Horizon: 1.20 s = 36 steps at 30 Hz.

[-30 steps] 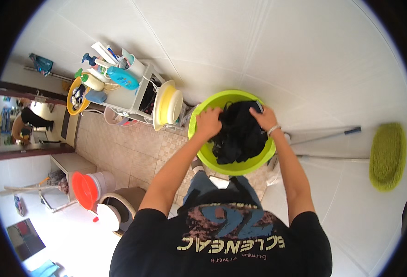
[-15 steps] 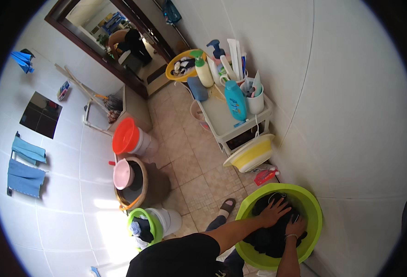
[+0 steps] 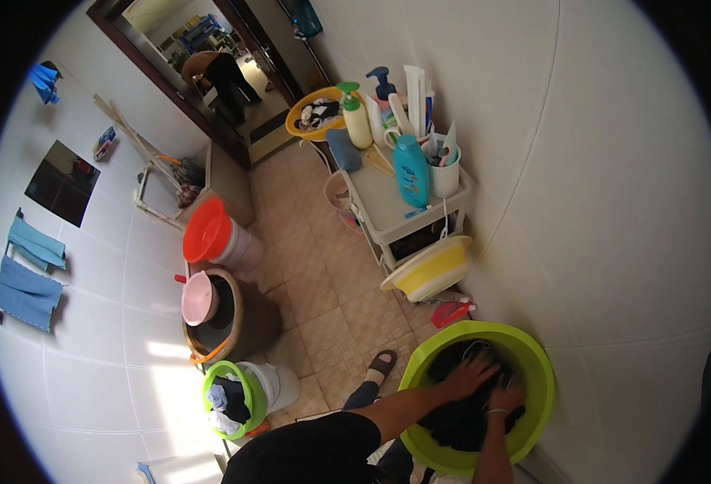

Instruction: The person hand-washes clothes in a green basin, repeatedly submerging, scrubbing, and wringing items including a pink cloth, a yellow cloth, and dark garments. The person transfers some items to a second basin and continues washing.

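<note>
Dark wet-looking clothes [image 3: 458, 419] lie bunched in a lime-green basin [image 3: 538, 403] at the lower right. My left hand [image 3: 470, 377] presses down on them with its fingers spread. Just right of it, my right hand [image 3: 507, 395] also rests on the dark cloth, fingers stretched out and somewhat blurred. A pale cord loop [image 3: 478, 347] shows on the cloth beyond my left hand. Neither hand visibly grips a fold. The lower part of the clothes is hidden in the basin.
A shelf cart [image 3: 375, 214] with bottles stands ahead, a yellow basin [image 3: 432, 270] leaning against it. On the left are a red basin [image 3: 207, 231], a brown vat [image 3: 250, 319] and a green basin of clothes [image 3: 254, 399]. A person [image 3: 228, 81] bends beyond the doorway. The wall is close on the right.
Both hands stay on the dark clothes, shifting slightly within the basin. The whole view has moved a little, and the person beyond the doorway has changed posture.
</note>
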Tool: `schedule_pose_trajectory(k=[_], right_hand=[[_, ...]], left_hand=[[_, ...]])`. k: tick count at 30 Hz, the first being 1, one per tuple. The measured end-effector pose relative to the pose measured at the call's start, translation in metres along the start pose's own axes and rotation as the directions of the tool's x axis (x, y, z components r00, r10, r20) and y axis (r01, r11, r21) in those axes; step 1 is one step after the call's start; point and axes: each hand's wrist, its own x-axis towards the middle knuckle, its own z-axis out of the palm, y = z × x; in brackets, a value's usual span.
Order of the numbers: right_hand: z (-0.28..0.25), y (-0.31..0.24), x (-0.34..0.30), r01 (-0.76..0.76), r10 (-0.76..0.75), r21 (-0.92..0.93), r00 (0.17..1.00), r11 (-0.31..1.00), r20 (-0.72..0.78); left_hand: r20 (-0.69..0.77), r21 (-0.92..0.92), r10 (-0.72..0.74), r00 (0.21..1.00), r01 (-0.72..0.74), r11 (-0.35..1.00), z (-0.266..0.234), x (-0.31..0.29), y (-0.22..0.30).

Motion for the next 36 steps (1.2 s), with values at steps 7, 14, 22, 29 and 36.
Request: schedule_pose_trajectory(k=[7,14,22,29,36], right_hand=[[-0.102,-0.016,-0.108,0.13,0.126,0.962,0.978,0.241,-0.164],[-0.264,-0.035,-0.186,0.344,-0.06,0.939,0.937,-0.008,-0.344],[-0.317,-0.029,-0.207,0.509,-0.269,0.857,0.839,0.082,-0.473],[-0.112,0.008,-0.092,0.425,-0.336,0.687,0.902,0.59,-0.269],[0.01,0.002,-0.036,0.195,-0.191,0.149,0.981,0.969,-0.041]], left_hand=[[-0.022,-0.634,-0.376,0.926,0.278,0.722,-0.075,0.006,0.009],[-0.158,-0.954,-0.23,0.96,-0.089,0.286,-0.297,0.03,0.083],[-0.489,-0.743,-0.035,0.872,-0.395,0.541,-0.369,0.037,0.108],[0.129,-0.595,-0.092,0.987,0.151,0.789,-0.159,0.017,0.042],[0.436,-0.107,-0.033,0.899,0.088,0.99,-0.051,-0.001,0.008]])
